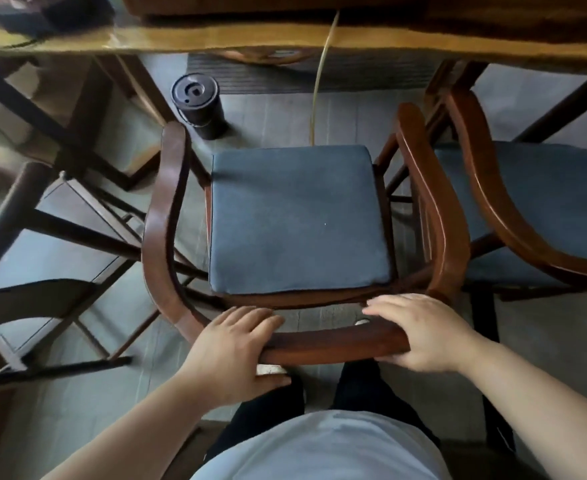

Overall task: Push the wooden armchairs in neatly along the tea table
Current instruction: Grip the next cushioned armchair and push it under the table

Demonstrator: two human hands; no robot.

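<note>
Gripping the curved back rail [333, 344] of the middle wooden armchair [167, 216] with both hands: left hand [231, 351] wrapped over the rail's left end, fingers across the top and thumb underneath; right hand [423, 332] clamped on the rail's right end, fingers draped over the front edge. Standing directly behind the hands, in a pale shirt [319, 448] and dark trousers [358, 386].

Lying just beyond the hands, a blue seat cushion [299, 220], sitting square between the two armrests. Reaching forward from the hands, the armrest tips stopping just short of the bench [216, 36], with the cushion's front edge apart from the bench edge and grey floor [268, 116] showing between them.

Sitting close beside the right hand, a second armchair [486, 188] with its own blue cushion [544, 209], its nearer armrest running almost against the held chair's right armrest. Crowding the side of the left hand, dark chair frames [43, 299], blurred and hard to sort out.

Standing farther ahead of the left hand, on the floor under the bench edge, a dark cylindrical container [200, 105] with a round lid. Hanging down from the bench ahead of the hands, a thin yellowish tube [319, 84], ending out of sight behind the cushion.
</note>
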